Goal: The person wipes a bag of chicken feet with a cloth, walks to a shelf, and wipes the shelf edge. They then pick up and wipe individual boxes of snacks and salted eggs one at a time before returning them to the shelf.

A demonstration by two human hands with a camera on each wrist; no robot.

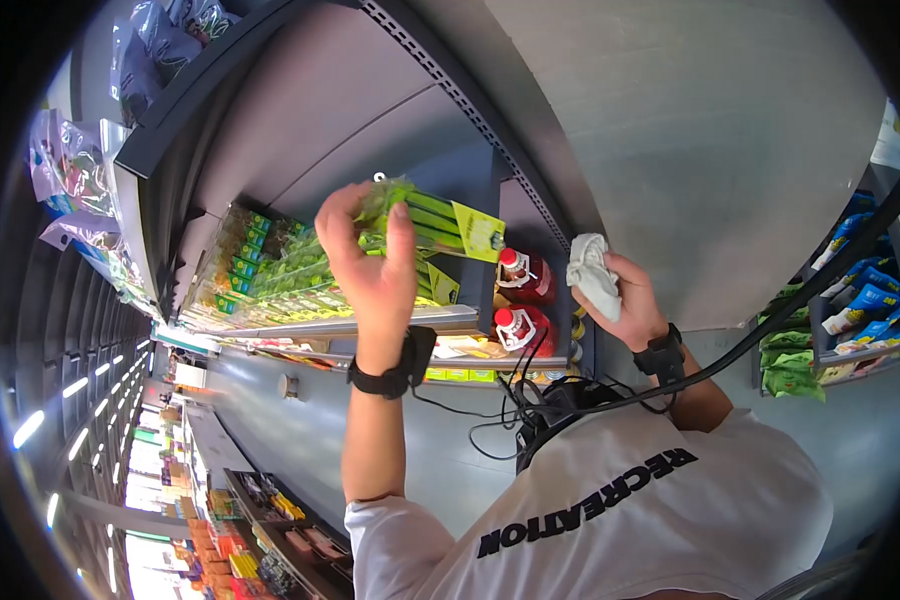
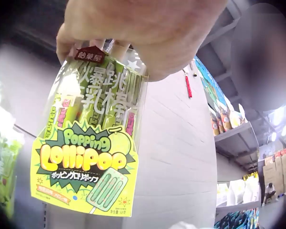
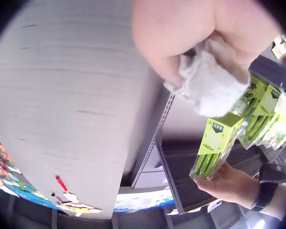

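The left hand (image 1: 370, 268) grips a clear, flat-sided lollipop pack (image 2: 83, 176) near the shelf (image 1: 355, 327) edge, beside similar upright packs (image 1: 300, 265). Open room separates it from the right hand (image 1: 638, 305), closed around a crumpled whitish cloth (image 1: 592, 275).

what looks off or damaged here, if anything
I see nothing spilled or damaged; the Popping Lollipop pack looks intact. Only the black cables near the person's waist look untidy, tangled in loose loops.
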